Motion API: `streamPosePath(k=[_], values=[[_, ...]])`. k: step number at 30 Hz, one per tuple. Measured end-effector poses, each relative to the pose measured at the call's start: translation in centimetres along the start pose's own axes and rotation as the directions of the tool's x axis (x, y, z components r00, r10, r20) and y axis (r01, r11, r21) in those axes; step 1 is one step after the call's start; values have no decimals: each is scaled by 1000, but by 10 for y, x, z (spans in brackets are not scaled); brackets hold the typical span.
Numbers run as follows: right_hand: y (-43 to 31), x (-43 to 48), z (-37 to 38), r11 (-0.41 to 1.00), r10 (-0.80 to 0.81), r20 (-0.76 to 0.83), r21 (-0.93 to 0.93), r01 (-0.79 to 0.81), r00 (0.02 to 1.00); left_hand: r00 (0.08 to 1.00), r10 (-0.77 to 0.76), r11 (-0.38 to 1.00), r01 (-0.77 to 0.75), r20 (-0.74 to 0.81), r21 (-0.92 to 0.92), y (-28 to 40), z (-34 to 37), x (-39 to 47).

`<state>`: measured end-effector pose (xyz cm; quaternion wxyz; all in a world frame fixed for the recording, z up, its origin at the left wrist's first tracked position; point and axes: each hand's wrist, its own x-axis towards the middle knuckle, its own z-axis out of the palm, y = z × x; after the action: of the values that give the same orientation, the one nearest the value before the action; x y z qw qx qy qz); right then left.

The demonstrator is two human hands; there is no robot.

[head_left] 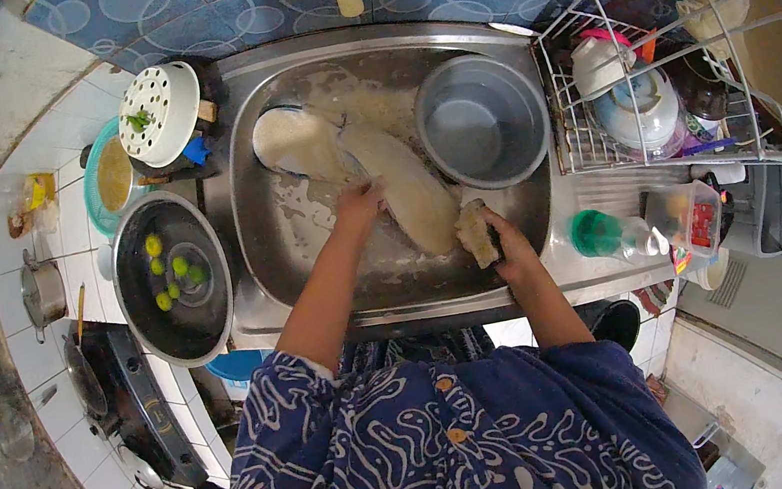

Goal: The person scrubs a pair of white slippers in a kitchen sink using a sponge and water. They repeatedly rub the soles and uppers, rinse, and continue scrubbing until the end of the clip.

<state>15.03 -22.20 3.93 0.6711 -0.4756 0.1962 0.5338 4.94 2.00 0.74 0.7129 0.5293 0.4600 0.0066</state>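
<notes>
In the steel sink [304, 272] lie two pale, wet, sole-shaped pieces, which look like footwear. The upper-left piece [292, 141] has a rounded end with a dark edge. The longer piece [409, 185] slants down to the right, and where the two meet is hard to make out. My left hand [358, 210] pinches the long piece at its left side, fingertips partly hidden. Near its lower right end, my right hand [512, 241] grips a worn, beige-brown sponge [478, 235] with a dark underside. A grey basin [428, 125] holding water stands in the sink's upper right.
Left of the sink, a metal bowl [132, 313] holds several green-yellow limes [157, 266]; a white perforated bowl [144, 91] sits above it. A wire dish rack [573, 141] with bowls stands right, above a green-bottomed bottle [594, 233]. A gas stove [147, 387] lies lower left.
</notes>
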Motion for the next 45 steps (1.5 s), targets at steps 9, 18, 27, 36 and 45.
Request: streamPosePath(k=[9,18,27,36,45], values=[[7,2,5,999,-40,-83,-24,38,996,878,348,921,-386,-329,-55,-68,-14,-51],[-8,54,71,567,-349,23,-791,231,937,963,252,673,-104,-95,732,-9,7,-85],[28,104,154,-532,-427,570,-786,315,702,967,-188,91,192,-172,977,14,-53,-51],[-33,153,185,-539,-616,535,-822,186,579,983,-144,84,129,-116,988,2,-55,-62],[48,108,141,-722,-281,831,-513,464,480,967,-204,114,178,-153,977,16,-49,-59]])
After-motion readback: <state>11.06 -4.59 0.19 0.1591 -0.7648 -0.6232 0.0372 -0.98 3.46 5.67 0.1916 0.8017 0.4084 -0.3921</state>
